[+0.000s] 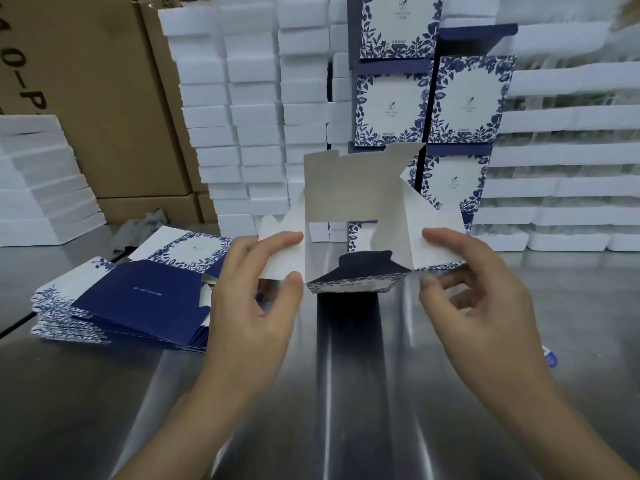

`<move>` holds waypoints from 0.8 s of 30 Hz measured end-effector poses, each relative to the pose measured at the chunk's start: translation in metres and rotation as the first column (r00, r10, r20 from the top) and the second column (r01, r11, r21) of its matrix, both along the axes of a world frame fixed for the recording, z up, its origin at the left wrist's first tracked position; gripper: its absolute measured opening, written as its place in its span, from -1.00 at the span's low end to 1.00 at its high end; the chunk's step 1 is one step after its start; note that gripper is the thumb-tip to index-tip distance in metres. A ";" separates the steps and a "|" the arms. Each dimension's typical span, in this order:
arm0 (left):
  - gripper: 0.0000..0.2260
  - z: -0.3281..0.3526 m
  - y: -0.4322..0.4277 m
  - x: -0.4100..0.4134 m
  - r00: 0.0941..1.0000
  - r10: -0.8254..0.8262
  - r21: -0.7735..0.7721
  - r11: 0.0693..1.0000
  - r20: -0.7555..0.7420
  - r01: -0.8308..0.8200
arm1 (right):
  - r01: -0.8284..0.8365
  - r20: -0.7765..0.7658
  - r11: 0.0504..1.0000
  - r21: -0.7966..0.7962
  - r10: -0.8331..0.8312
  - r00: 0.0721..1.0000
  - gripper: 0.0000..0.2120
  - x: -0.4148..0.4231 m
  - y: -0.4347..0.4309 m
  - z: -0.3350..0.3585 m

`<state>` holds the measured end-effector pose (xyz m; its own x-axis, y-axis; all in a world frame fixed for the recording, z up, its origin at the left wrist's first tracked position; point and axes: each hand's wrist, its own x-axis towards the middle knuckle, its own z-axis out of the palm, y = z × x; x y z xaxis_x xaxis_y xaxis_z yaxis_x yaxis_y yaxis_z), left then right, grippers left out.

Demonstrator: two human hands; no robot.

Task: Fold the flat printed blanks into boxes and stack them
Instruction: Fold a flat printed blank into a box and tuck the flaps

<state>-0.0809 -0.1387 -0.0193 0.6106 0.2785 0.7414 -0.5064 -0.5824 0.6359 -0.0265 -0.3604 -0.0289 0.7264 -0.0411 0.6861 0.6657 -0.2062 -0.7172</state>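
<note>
Two hands on one half-formed box (356,202), held just above the steel table (346,393), centre of view. Box interior is plain white and faces the camera; a tall back panel stands upright at 12 o'clock, and a navy flap with a printed edge folds inward at 6 o'clock.

Left hand (249,299) sits at 9 o'clock of the box and pinches the left side flap, forefinger on top and thumb on the near edge. Right hand (485,292) sits at 3 o'clock and pinches the right side flap, forefinger on top; the thumb below is blurred. Remaining fingers of both hands are loosely curled.

Flat blanks (138,296), navy and floral print, lie in a fanned pile on the table at 9 o'clock of the left hand, apart from it. Finished boxes (391,105) are stacked at 12 o'clock behind the held box.

Surface is brushed metal with streaked reflections. White foam blocks (249,116) are stacked at 11 o'clock, white trays (561,168) at 2 o'clock, brown cartons (86,98) at 10 o'clock. A grey crumpled cloth (145,223) lies behind the blanks.
</note>
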 end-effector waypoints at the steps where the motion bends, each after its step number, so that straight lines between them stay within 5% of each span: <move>1: -0.67 0.000 0.000 -0.001 0.999 0.040 0.070 0.997 0.021 -0.042 | 0.024 0.027 0.999 -0.041 -0.023 0.999 -0.57 0.000 0.001 -0.001; 7: -0.43 -0.008 -0.001 0.000 0.990 0.082 0.190 0.977 0.111 -0.102 | 0.170 0.166 0.965 -0.201 -0.138 0.977 -0.47 0.003 0.001 -0.005; 12: -0.47 -0.012 0.001 0.004 0.981 0.114 0.199 0.969 0.155 -0.144 | 0.239 0.242 0.941 -0.239 -0.181 0.953 -0.49 0.003 -0.002 -0.003; 18: -0.49 -0.014 0.011 0.009 0.957 0.114 0.385 0.898 0.267 -0.215 | 0.386 0.390 0.858 -0.339 -0.245 0.887 -0.02 0.006 -0.011 0.006; 24: -0.51 -0.018 0.014 0.011 0.940 0.084 0.524 0.812 0.331 -0.257 | 0.511 0.586 0.735 -0.445 -0.193 0.787 0.01 0.017 -0.016 0.003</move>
